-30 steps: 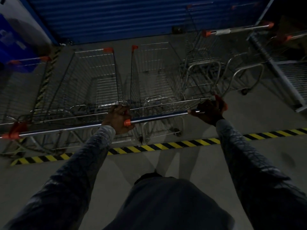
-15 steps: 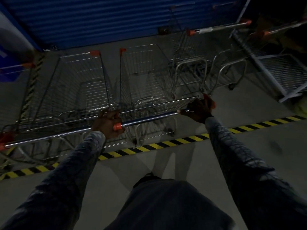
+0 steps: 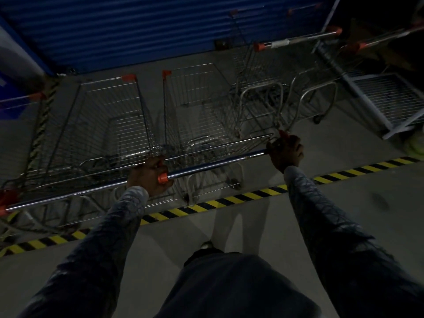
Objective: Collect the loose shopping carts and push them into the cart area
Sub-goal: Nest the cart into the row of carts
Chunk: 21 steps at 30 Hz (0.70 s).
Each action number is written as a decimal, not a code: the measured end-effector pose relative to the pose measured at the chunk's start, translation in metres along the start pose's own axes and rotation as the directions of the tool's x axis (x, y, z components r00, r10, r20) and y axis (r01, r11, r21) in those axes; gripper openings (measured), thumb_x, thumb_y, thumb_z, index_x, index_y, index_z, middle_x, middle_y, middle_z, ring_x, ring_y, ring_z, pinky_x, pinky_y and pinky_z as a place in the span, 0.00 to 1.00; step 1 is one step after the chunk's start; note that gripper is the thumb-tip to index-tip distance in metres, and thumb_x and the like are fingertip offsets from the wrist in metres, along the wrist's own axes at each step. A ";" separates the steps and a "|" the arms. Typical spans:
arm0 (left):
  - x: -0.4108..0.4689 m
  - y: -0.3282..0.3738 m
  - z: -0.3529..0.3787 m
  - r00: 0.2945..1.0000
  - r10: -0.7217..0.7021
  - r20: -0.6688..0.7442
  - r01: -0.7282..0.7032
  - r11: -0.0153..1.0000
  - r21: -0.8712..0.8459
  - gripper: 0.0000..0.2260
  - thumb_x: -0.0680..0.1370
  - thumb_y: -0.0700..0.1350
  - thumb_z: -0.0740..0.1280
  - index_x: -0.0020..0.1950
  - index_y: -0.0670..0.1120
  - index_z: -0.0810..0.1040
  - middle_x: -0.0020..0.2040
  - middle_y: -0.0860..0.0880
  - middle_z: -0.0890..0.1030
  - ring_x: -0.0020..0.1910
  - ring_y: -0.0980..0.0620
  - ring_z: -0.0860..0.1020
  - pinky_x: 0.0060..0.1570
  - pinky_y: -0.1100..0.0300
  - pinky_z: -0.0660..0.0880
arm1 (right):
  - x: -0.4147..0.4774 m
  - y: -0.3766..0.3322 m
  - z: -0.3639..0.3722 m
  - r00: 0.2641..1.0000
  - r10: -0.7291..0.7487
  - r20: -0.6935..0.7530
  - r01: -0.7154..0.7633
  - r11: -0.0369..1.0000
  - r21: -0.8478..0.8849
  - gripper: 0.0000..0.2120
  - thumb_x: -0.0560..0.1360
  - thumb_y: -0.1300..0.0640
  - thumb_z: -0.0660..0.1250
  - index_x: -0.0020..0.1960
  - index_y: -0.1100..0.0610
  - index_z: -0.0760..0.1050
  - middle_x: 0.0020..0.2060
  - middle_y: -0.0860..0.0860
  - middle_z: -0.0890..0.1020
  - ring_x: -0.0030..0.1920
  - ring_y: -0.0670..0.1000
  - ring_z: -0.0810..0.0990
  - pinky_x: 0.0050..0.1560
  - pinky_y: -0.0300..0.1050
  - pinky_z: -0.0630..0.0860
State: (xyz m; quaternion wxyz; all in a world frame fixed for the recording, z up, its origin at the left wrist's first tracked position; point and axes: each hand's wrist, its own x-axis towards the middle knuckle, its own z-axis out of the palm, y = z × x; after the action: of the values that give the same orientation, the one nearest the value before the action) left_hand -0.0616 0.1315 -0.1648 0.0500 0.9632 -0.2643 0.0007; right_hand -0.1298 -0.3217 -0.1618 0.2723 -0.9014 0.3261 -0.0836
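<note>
Gripping two carts side by side, one pair of hands for both.

Left hand [image 3: 149, 177]: sits at the seam where the left cart's bar [image 3: 68, 195] ends and the orange end cap [image 3: 163, 178] of the right cart's bar [image 3: 213, 165] begins. The fingers are curled fully over the metal. Whether they clasp both bars or only one I cannot tell, as the hand covers the junction.

Right hand [image 3: 285, 152]: wraps the far right end of the right cart's bar, fingers closed round it.

Reason for grip (judgement): a hand at the inner seam and one at the outer end lets the person steer the pair as a single wide unit. The left cart's outer end is unheld, so that cart may swing.

Position of carts: left cart [image 3: 103, 125] and right cart [image 3: 197, 106] have their baskets past the hazard stripe [image 3: 206, 205] on the floor, noses toward the blue shutter [image 3: 137, 26]. The person stands on the near side of the stripe. Both baskets look empty.

Parked carts [image 3: 259, 92] stand nested to the right, just beside the right cart's front corner. This is probably the cart area.

Stage (judgement): near the end of the push, with alignment to the parked row remaining. Risk: the right basket may catch the parked frames.
</note>
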 end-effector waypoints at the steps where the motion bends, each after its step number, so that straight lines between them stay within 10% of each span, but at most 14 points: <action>1: 0.000 0.002 -0.001 1.000 -0.003 -0.004 0.003 1.000 -0.003 0.27 0.66 0.69 0.60 0.53 0.55 0.85 0.71 0.50 0.74 0.68 0.45 0.74 0.58 0.42 0.77 | -0.001 -0.001 0.000 1.000 0.000 -0.009 0.000 1.000 0.015 0.28 0.76 0.42 0.69 0.74 0.47 0.69 0.69 0.57 0.66 0.68 0.63 0.64 0.70 0.58 0.60; 8: 0.002 -0.006 0.011 0.998 -0.053 0.028 0.054 0.998 -0.036 0.25 0.66 0.68 0.61 0.54 0.57 0.84 0.70 0.54 0.74 0.69 0.49 0.73 0.59 0.44 0.77 | -0.005 0.004 0.006 0.999 -0.019 -0.036 0.017 0.998 -0.053 0.19 0.78 0.44 0.67 0.59 0.58 0.77 0.66 0.60 0.67 0.64 0.64 0.66 0.62 0.59 0.67; 21: -0.001 0.002 0.001 0.996 -0.074 0.042 0.076 0.996 -0.037 0.19 0.68 0.59 0.70 0.55 0.51 0.85 0.72 0.49 0.73 0.69 0.44 0.74 0.61 0.43 0.75 | -0.019 0.008 0.006 0.998 -0.037 -0.048 0.036 0.999 -0.007 0.25 0.78 0.44 0.68 0.70 0.55 0.73 0.65 0.62 0.67 0.63 0.66 0.66 0.60 0.62 0.68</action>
State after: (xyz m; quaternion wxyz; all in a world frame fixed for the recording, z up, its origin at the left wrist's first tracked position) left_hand -0.0630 0.1304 -0.1661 0.0631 0.9711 -0.2288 -0.0256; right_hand -0.1468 -0.3120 -0.1705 0.2603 -0.9057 0.3163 -0.1091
